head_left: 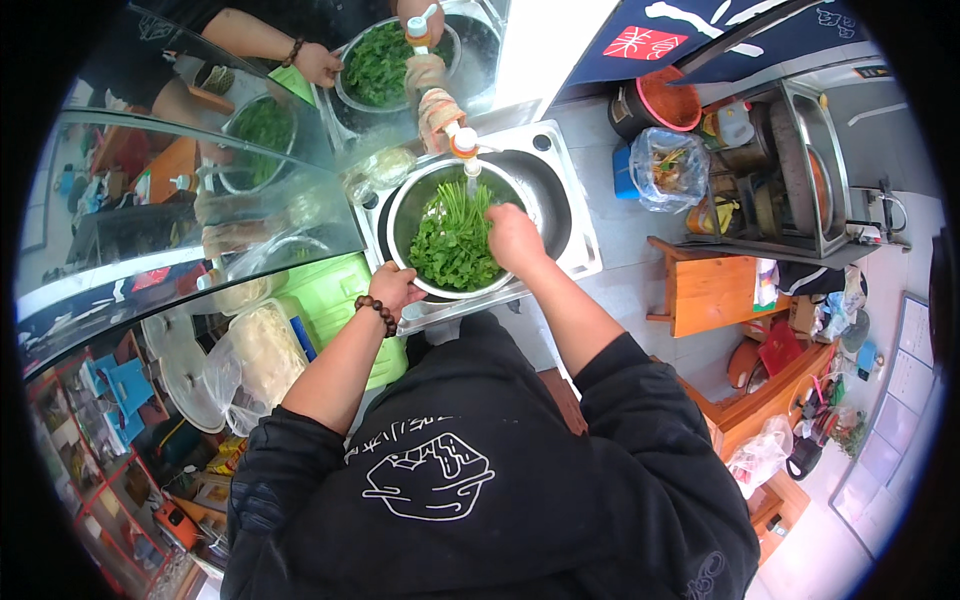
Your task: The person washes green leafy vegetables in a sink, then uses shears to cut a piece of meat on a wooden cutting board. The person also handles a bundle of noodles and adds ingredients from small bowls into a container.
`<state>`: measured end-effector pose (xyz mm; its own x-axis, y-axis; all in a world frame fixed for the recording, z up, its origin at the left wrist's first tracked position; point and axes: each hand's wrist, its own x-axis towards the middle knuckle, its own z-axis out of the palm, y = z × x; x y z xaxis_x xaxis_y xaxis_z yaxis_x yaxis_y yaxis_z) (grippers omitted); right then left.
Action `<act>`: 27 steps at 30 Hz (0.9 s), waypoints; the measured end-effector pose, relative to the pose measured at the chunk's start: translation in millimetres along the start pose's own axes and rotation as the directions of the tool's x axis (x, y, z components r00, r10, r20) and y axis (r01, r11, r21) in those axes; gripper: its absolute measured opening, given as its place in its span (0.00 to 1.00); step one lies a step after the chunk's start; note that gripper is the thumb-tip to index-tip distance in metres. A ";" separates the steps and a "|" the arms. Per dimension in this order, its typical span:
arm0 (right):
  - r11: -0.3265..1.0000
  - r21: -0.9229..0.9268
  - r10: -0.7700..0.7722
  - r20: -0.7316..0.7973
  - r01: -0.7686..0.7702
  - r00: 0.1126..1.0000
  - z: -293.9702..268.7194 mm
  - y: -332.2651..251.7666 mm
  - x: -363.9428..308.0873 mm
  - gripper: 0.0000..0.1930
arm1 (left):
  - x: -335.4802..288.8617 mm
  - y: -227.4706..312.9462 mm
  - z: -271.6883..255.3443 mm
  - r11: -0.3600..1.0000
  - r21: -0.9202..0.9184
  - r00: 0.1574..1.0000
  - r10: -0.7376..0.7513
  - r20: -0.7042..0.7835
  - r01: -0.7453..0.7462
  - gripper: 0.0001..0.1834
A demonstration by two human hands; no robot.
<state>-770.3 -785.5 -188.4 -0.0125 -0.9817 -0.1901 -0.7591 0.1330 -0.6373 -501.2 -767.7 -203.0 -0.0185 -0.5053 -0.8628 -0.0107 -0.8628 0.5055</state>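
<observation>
A round metal basin [413,197] sits in the steel sink, heaped with leafy greens [448,248] that look like coriander, their stems toward the tap. The white-and-orange tap [465,145] stands over the far side, and water seems to run from it onto the stems. My left hand [394,289] grips the basin's near-left rim, thumb over the edge; a beaded bracelet circles that wrist. At the right side of the greens my right hand [516,240] is curled closed around some stems, its fingertips partly hidden.
The steel sink [584,225] surrounds the basin. A light-green plastic crate [325,300] stands left, beside a bagged pale food block [265,355]. Reflective glass [220,190] borders the upper left. On the right are a bagged bin [668,170], a red bucket [668,100] and a wooden stool [715,290].
</observation>
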 end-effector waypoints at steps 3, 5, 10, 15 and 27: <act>0.933 -0.339 -0.003 0.338 0.124 0.941 19.4 -9.6 7.8 0.20 | -4.7 -0.7 1.1 0.999 0.033 1.000 0.008 0.007 -0.008 0.08; 0.823 -0.480 -0.123 0.369 0.302 0.921 31.5 -3.6 14.2 0.23 | -2.5 -7.0 -3.0 0.999 0.053 1.000 0.006 0.029 -0.008 0.13; 0.559 -0.483 -0.417 0.539 0.674 0.732 43.6 5.1 49.7 0.25 | -12.6 -8.0 -0.3 1.000 0.006 0.999 -0.005 0.051 0.005 0.13; 0.445 -0.485 -0.362 0.671 0.753 0.647 58.5 5.4 58.9 0.20 | -13.9 -11.1 3.3 0.999 -0.036 1.000 -0.013 0.029 0.014 0.05; 0.881 -0.459 0.152 0.501 0.113 0.852 64.7 14.1 47.7 0.18 | -4.4 -20.4 12.4 0.999 -0.029 1.000 -0.023 -0.004 0.023 0.04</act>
<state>-739.4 -821.6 -254.8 0.1997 -0.7481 -0.6329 -0.9692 -0.0559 -0.2398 -513.3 -747.7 -209.4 -0.0143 -0.4854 -0.8742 0.0179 -0.8743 0.4851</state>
